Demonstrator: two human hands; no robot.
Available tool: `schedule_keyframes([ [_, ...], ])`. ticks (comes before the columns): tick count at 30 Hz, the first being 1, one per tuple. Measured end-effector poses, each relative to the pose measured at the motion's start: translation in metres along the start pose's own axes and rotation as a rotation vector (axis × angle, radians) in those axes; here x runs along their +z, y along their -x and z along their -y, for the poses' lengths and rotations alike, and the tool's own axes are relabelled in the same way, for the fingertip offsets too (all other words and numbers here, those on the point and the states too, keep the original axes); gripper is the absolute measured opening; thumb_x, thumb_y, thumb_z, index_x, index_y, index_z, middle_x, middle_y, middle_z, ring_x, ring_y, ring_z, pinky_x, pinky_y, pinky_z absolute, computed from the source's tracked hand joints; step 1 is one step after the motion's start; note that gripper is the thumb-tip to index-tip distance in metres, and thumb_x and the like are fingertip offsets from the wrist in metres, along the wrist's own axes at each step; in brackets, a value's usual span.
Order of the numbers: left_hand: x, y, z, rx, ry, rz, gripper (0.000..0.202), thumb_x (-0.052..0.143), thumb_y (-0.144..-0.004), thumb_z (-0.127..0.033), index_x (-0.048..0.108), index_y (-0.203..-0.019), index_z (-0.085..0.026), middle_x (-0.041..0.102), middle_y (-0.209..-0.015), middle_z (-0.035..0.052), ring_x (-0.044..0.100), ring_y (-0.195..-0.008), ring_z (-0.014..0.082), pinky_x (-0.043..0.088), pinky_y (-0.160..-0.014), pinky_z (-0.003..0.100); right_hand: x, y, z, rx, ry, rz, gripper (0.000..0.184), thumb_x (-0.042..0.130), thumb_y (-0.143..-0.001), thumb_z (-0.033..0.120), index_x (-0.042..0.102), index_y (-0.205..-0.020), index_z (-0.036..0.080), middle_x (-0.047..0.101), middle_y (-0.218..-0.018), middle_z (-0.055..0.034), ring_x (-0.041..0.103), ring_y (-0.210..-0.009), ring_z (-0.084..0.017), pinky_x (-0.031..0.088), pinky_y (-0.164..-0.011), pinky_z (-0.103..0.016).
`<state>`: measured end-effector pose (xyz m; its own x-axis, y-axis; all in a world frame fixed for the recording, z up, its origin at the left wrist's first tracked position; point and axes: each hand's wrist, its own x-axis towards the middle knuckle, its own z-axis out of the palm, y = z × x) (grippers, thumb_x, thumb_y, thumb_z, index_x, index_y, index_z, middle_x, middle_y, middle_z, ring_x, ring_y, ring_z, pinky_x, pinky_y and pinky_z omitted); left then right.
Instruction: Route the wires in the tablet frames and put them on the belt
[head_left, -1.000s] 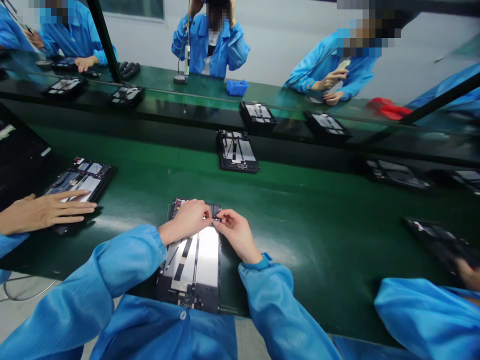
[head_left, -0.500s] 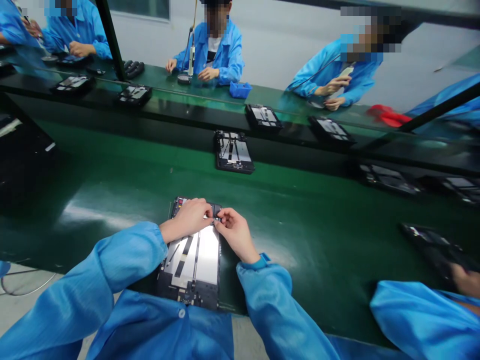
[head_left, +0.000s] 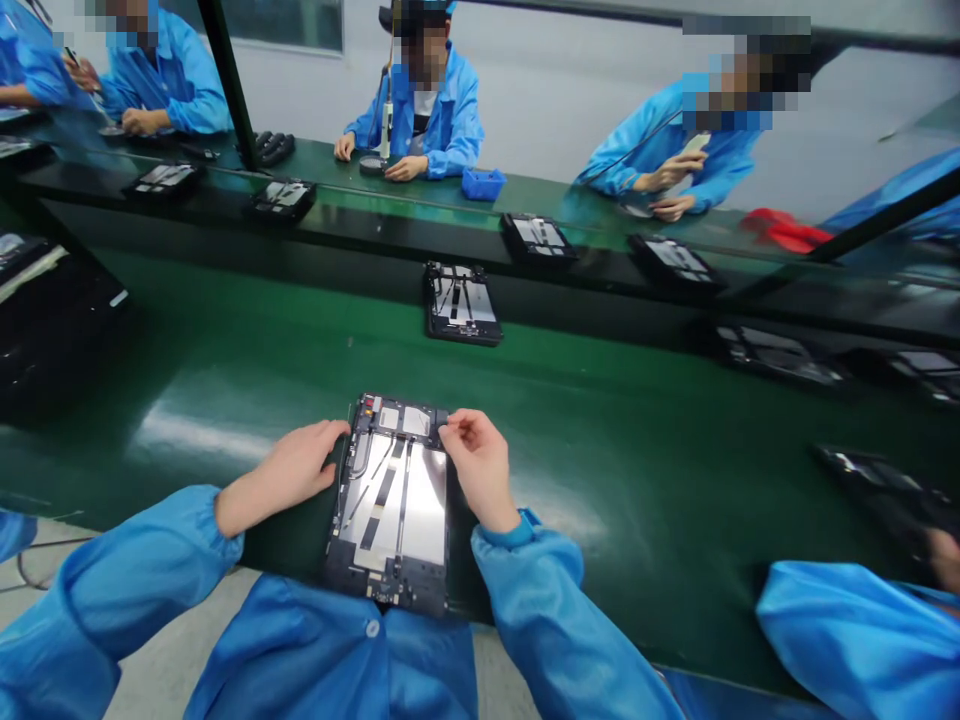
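tablet [head_left: 394, 510], open-backed, lies on the green counter [head_left: 637, 470] with silver panels [head_left: 427, 495] and slanting dark strips [head_left: 385, 487] showing; its print is too small to read. left hand [head_left: 292, 470] is by the tablet's left edge, thumb apart from the fingers. right hand [head_left: 480, 460] is at its top right corner; i cannot tell whether those fingers pinch anything. well right of the tablet, a dark device [head_left: 874, 485] is blurred, partly hidden by a co-worker's hand [head_left: 946, 555].
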<state>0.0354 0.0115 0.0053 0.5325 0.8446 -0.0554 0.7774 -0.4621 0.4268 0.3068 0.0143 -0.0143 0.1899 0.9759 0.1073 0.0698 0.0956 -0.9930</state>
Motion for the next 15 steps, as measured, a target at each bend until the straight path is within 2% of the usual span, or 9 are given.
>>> schedule_keyframes([
  [4, 0.014, 0.011, -0.001, 0.127, -0.237, -0.077, 0.014, 0.051, -0.090, -0.019, 0.063, -0.098, -0.018, 0.061, -0.087, 0.0054, 0.057, -0.083, 0.0216, 0.041, -0.071, 0.034, 0.025, 0.015, 0.020, -0.086, 0.160, 0.314, 0.008, 0.060, -0.083, 0.018, 0.061, -0.090, 0.019, 0.060, -0.077, 0.0004, 0.054, -0.065, -0.013, 0.042, -0.060, -0.024],
  [7, 0.012, 0.015, 0.000, 0.251, -0.349, -0.158, 0.015, 0.051, -0.092, -0.021, 0.065, -0.087, -0.018, 0.060, -0.076, 0.0039, 0.054, -0.074, 0.0198, 0.036, -0.066, 0.033, 0.046, 0.027, 0.030, -0.180, 0.322, 0.523, 0.010, 0.060, -0.082, 0.013, 0.062, -0.089, 0.019, 0.063, -0.079, 0.0000, 0.057, -0.069, -0.013, 0.043, -0.064, -0.023],
  [9, 0.003, 0.017, -0.002, 0.286, -0.362, -0.259, 0.014, 0.053, -0.092, -0.021, 0.064, -0.084, -0.018, 0.059, -0.072, 0.0028, 0.052, -0.070, 0.0183, 0.034, -0.064, 0.033, 0.057, 0.034, 0.032, -0.235, 0.450, 0.601, 0.016, 0.067, -0.079, 0.016, 0.063, -0.094, 0.020, 0.064, -0.080, 0.0005, 0.059, -0.071, -0.014, 0.044, -0.067, -0.024],
  [11, -0.008, 0.020, -0.007, 0.316, -0.344, -0.359, 0.011, 0.054, -0.092, -0.020, 0.063, -0.085, -0.018, 0.059, -0.072, 0.0020, 0.051, -0.069, 0.0172, 0.034, -0.063, 0.033, 0.065, 0.038, 0.032, -0.276, 0.553, 0.656, 0.020, 0.073, -0.077, 0.020, 0.063, -0.095, 0.020, 0.066, -0.080, 0.0003, 0.060, -0.072, -0.015, 0.044, -0.068, -0.025],
  [13, -0.015, 0.022, -0.014, 0.378, -0.284, -0.403, 0.007, 0.056, -0.091, -0.018, 0.062, -0.093, -0.019, 0.062, -0.079, 0.0021, 0.053, -0.071, 0.0165, 0.036, -0.064, 0.032, 0.069, 0.039, 0.031, -0.297, 0.593, 0.706, 0.012, 0.072, -0.078, 0.019, 0.064, -0.087, 0.019, 0.066, -0.077, 0.0000, 0.059, -0.070, -0.015, 0.042, -0.065, -0.024],
  [15, -0.015, 0.024, -0.019, 0.380, -0.171, -0.467, 0.023, 0.057, -0.089, -0.016, 0.057, -0.111, -0.020, 0.064, -0.094, 0.0044, 0.056, -0.079, 0.0167, 0.041, -0.069, 0.031, 0.069, 0.037, 0.029, -0.296, 0.570, 0.760, 0.007, 0.067, -0.078, 0.012, 0.062, -0.077, 0.018, 0.065, -0.072, 0.0009, 0.058, -0.065, -0.012, 0.041, -0.062, -0.022],
])
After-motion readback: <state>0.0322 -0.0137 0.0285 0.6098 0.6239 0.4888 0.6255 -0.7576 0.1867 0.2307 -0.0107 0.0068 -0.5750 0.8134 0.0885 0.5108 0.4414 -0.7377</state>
